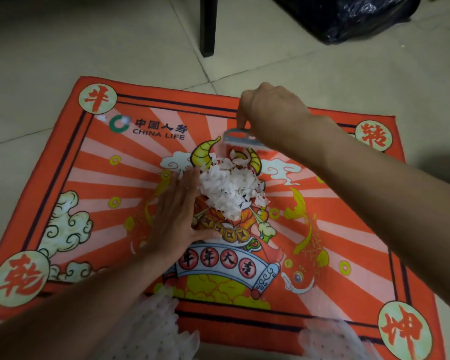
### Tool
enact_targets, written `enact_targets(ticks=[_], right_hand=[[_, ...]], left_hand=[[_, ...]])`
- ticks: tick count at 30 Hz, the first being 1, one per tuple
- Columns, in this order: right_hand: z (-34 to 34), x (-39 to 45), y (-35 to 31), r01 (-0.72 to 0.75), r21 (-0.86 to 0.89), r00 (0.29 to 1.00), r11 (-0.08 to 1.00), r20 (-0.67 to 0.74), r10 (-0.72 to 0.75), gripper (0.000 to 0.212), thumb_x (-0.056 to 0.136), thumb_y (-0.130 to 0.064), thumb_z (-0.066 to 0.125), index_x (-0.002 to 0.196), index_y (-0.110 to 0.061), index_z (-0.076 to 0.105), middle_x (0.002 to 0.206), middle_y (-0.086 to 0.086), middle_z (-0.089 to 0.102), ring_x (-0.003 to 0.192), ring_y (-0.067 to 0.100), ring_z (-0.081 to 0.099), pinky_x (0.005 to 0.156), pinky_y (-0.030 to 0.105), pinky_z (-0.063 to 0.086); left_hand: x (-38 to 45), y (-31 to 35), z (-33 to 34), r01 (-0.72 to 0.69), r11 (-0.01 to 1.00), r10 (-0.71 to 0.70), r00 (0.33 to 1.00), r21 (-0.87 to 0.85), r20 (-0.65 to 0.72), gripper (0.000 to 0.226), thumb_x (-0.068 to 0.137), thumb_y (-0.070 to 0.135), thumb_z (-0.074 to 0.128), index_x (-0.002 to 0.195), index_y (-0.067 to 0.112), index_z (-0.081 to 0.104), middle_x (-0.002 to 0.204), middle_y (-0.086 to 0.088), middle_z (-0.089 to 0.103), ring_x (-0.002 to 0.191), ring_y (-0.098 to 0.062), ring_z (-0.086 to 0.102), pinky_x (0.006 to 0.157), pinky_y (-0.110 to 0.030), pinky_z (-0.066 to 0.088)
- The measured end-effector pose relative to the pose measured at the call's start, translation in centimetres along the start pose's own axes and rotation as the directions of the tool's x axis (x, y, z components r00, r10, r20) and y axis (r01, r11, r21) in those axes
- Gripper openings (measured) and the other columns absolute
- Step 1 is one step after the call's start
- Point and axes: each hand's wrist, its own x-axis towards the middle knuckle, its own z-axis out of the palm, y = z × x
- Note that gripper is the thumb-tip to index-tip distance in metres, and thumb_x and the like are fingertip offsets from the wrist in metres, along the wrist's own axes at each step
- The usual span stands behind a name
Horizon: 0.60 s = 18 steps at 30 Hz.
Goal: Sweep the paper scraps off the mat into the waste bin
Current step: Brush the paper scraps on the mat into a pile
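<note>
Pale tiled floor [63,48] under me, a dark furniture leg [207,27] standing on it ahead, white dotted fabric [151,331] over my knees at the near edge

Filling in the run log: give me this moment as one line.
left hand: flat against paper scraps | right hand: grips brush behind pile | mat: scraps heaped mid-mat | phase: gathering

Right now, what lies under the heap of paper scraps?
The paper scraps sit on the red printed mat, over its central ox figure. One yellow horn shows at the edge; the figure's face is covered.
</note>
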Motion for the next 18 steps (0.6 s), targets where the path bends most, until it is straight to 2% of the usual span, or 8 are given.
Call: enact_targets(ticks=[4,6,11,15,18], right_hand=[[0.0,1.5,-1.3,0.042,0.032,0.999,0.999,-0.024,-0.041,0.036,0.095,-0.008,0.051,0.13,-0.013,0.054,0.126,0.018,0.049,0.111,0.035,0.053,0.075,0.032,0.036],[0.2,2.1,-2.5,0.081,0.029,0.996,0.996,-0.033,-0.08,0.036,0.094,-0.008,0.052,0.13,-0.013,0.054,0.126,0.017,0.05,0.11,0.034,0.053,0.073,0.032,0.035],[0.7,3.0,-4.3,0.171,-0.007,0.985,0.985,0.001,-0.171,0.035,0.095,-0.006,0.048,0.129,-0.012,0.052,0.127,0.017,0.049,0.112,0.035,0.053,0.082,0.036,0.043],[0.9,2.9,-4.4,0.197,0.007,0.98,0.98,0.04,-0.197,0.034,0.094,-0.001,0.044,0.124,-0.011,0.056,0.121,0.017,0.054,0.106,0.034,0.055,0.082,0.035,0.045],[1.1,2.4,-4.4,0.211,0.021,0.973,0.977,0.093,-0.212,0.032,0.091,-0.003,0.049,0.12,-0.011,0.059,0.117,0.017,0.057,0.103,0.035,0.057,0.083,0.037,0.048]], left_hand=[[0.0,-0.8,-0.6,0.031,1.0,-0.031,0.999,0.007,-0.013,0.13,0.06,0.081,0.056,0.157,0.02,-0.005,0.165,0.0,-0.005,0.151,-0.021,-0.009,0.121,-0.046,0.007],[-0.2,-1.1,-0.9,0.05,0.999,-0.049,0.999,0.013,-0.021,0.131,0.058,0.083,0.054,0.157,0.02,-0.005,0.165,0.0,-0.005,0.15,-0.021,-0.009,0.119,-0.043,0.004],[-0.7,-1.7,-0.6,0.102,0.993,-0.1,0.994,0.063,-0.048,0.133,0.057,0.094,0.04,0.157,0.018,-0.002,0.165,-0.003,0.002,0.151,-0.025,-0.001,0.118,-0.044,0.012],[-1.0,-2.1,-0.4,0.129,0.99,-0.126,0.991,0.06,-0.046,0.133,0.056,0.093,0.041,0.157,0.019,-0.003,0.164,-0.002,0.001,0.151,-0.024,-0.003,0.119,-0.044,0.011],[-1.0,-2.4,-0.2,0.144,0.987,-0.141,0.989,0.066,-0.045,0.131,0.056,0.094,0.037,0.157,0.019,0.0,0.165,-0.004,0.004,0.151,-0.023,-0.002,0.118,-0.042,0.01]])
